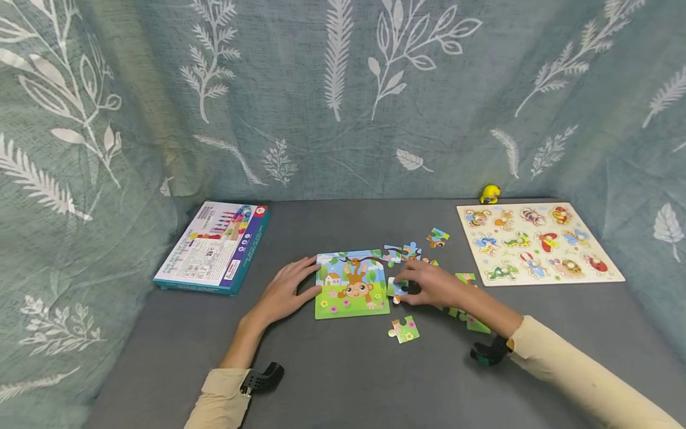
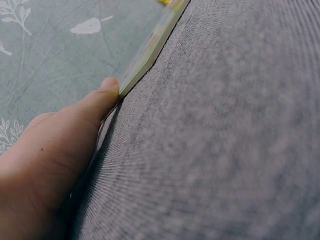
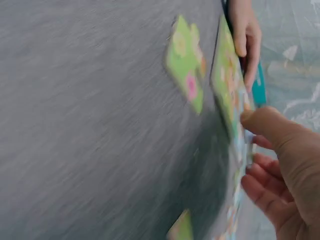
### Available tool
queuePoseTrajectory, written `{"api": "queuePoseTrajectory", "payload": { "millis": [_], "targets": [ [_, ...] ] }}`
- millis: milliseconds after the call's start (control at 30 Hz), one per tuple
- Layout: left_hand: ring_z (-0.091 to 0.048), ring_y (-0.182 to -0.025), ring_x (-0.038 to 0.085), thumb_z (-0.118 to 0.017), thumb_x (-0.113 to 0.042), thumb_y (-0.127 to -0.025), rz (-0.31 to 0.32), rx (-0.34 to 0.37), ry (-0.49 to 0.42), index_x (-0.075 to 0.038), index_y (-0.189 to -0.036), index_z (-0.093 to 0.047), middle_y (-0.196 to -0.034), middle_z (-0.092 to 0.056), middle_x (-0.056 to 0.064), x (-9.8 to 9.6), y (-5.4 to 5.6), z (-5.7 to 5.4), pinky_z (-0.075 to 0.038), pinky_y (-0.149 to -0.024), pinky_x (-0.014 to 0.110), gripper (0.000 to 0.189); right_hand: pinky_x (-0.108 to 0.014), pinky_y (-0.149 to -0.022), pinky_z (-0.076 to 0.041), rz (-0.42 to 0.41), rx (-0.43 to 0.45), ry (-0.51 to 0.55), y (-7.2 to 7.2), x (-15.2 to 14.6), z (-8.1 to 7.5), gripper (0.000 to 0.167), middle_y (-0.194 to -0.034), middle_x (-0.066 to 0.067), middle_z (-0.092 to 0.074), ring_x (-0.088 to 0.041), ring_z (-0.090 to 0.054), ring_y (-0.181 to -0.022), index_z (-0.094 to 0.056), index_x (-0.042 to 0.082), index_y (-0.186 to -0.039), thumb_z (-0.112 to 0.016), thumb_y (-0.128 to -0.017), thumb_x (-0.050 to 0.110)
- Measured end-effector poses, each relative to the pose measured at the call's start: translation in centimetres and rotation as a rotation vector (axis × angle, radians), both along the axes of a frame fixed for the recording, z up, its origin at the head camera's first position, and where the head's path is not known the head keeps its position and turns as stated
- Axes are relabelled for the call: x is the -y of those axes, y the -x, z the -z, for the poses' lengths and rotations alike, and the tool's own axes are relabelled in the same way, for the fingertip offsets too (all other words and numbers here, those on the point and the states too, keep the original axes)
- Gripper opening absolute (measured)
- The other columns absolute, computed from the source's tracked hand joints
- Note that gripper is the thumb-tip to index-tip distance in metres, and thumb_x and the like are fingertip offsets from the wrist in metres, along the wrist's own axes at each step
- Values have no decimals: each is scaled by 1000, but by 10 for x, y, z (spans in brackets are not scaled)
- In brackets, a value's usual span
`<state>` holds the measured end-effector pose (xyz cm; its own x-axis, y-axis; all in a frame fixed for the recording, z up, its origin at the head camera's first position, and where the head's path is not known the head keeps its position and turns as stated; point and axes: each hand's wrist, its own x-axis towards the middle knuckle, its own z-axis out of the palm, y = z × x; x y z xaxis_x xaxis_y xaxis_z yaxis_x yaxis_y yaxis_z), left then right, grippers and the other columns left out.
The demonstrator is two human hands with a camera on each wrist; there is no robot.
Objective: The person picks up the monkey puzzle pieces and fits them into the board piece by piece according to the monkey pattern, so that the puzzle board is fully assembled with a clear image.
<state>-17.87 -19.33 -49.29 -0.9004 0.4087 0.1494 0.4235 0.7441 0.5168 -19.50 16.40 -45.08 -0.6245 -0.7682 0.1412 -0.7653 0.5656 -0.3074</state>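
Observation:
A square puzzle board (image 1: 351, 286) with a monkey picture lies in the middle of the grey table. My left hand (image 1: 289, 289) rests along its left side, fingers near the top corner and thumb (image 2: 106, 92) against the edge. At the board's right side, my right hand (image 1: 436, 285) pinches a jigsaw piece (image 1: 393, 288) between thumb and fingers, low over the table. Several loose pieces lie about this hand, partly hidden under it. A green piece with pink flowers (image 1: 405, 329) lies nearer me, also seen as a green piece (image 3: 185, 62) in the right wrist view.
A boxed set (image 1: 209, 250) lies at the left. On the right is a wooden insect puzzle board (image 1: 536, 241), with a small yellow toy (image 1: 490, 194) behind it. One more jigsaw piece (image 1: 438, 238) lies farther back. A patterned cloth (image 1: 300, 89) hangs behind the table.

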Motion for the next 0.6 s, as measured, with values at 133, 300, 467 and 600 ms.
{"api": "queuePoseTrajectory", "payload": {
  "millis": [133,300,467,600],
  "targets": [
    [-35,-143,33,-63,-38,-93,2,5,-14,-12,-141,-51,-153,-42,9,-1,-1,1,-25,-114,57,56,-33,-80,-50,-72,-47,46,7,20,-3,28,-110,-5,-64,-18,-60,-97,-70,12,-111,-73,-87,26],
    [-34,-144,31,-62,-37,-93,4,11,-9,-12,-143,-49,-154,-41,8,-4,-2,2,-24,-115,55,57,-30,-78,-52,-193,-190,48,24,51,-3,27,-108,-6,-65,-19,-61,-97,-70,10,-108,-74,-86,25],
    [-33,-144,31,-62,-36,-94,6,12,5,-11,-144,-48,-154,-40,9,-1,1,0,-23,-116,54,58,-24,-74,-52,-236,-263,-11,43,82,-7,26,-104,-4,-64,-16,-60,-91,-70,10,-106,-73,-87,28],
    [-33,-144,31,-61,-36,-95,10,22,3,-11,-144,-47,-155,-39,9,2,1,-1,-23,-116,54,57,-26,-77,-51,-239,-209,-81,52,103,-10,26,-107,-5,-64,-16,-61,-93,-69,10,-109,-70,-90,27]
  ]
}}
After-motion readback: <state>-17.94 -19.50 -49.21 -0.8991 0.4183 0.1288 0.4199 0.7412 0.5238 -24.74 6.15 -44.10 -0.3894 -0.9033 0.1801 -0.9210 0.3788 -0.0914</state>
